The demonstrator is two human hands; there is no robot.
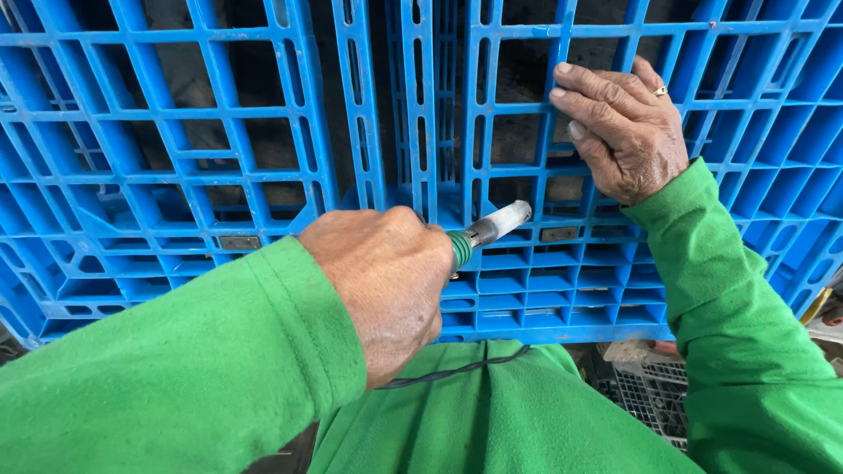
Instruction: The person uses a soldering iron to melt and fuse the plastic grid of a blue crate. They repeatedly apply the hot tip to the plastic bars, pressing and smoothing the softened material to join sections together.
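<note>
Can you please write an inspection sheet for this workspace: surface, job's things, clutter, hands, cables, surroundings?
Surface: blue plastic grid pallet, ribs and open cells.
Job's things: metal-tipped tool with green handle collar, tip against the pallet.
Clutter: nothing seen.
Hands: left hand closed around the tool; right hand, ring on one finger, pressed on the pallet ribs.
Cables: thin dark cord across the green garment.
Surroundings: grey grid crate below right.

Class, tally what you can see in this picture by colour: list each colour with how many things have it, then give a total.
Blue: 1, the blue plastic pallet
Green: 2, the left sleeve and the right sleeve
Silver-grey: 1, the metal-tipped tool held in the left hand
Gold: 1, the ring on the right hand
Total: 5
</note>
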